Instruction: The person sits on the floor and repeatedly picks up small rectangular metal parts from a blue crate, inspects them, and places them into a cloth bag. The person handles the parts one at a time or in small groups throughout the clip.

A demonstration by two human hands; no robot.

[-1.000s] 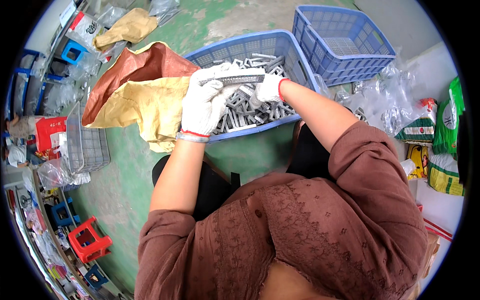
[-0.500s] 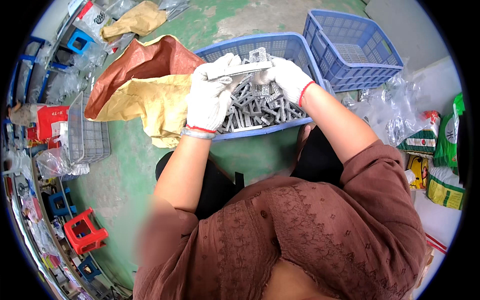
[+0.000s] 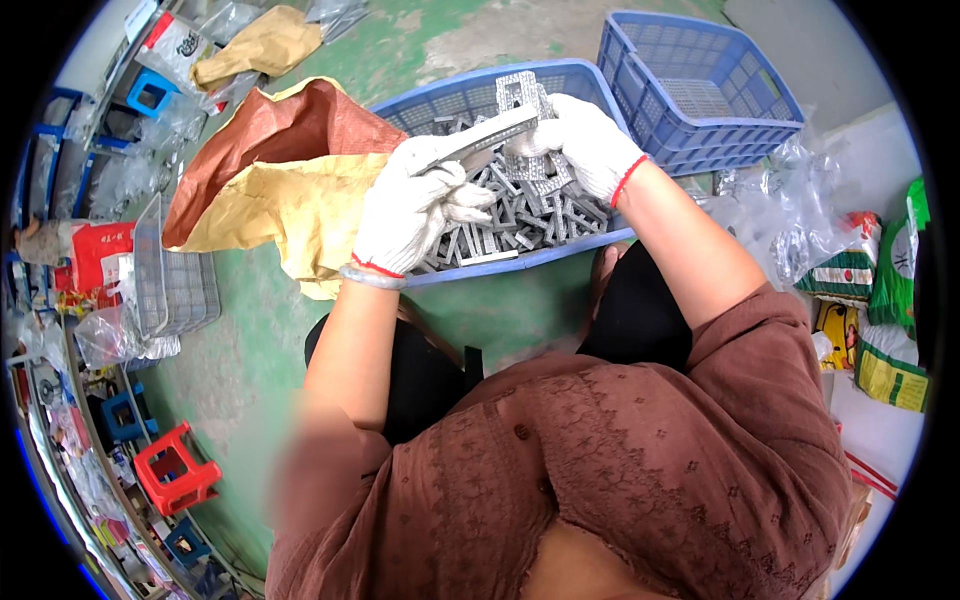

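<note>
Grey bar (image 3: 474,140) points lengthwise rightward and away

And there's the long grey bar (image 3: 478,139), slanting up rightward in the left hand (image 3: 408,208); a silvery, open-framed piece (image 3: 541,102) sits in the right hand (image 3: 590,145)!

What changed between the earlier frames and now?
The bar in the left hand has tilted, right end up. The right hand, first at the bar's right end, has moved up and right; a gray frame now shows in its grip, beyond the bar. Sack, bin and stool stayed put.
</note>
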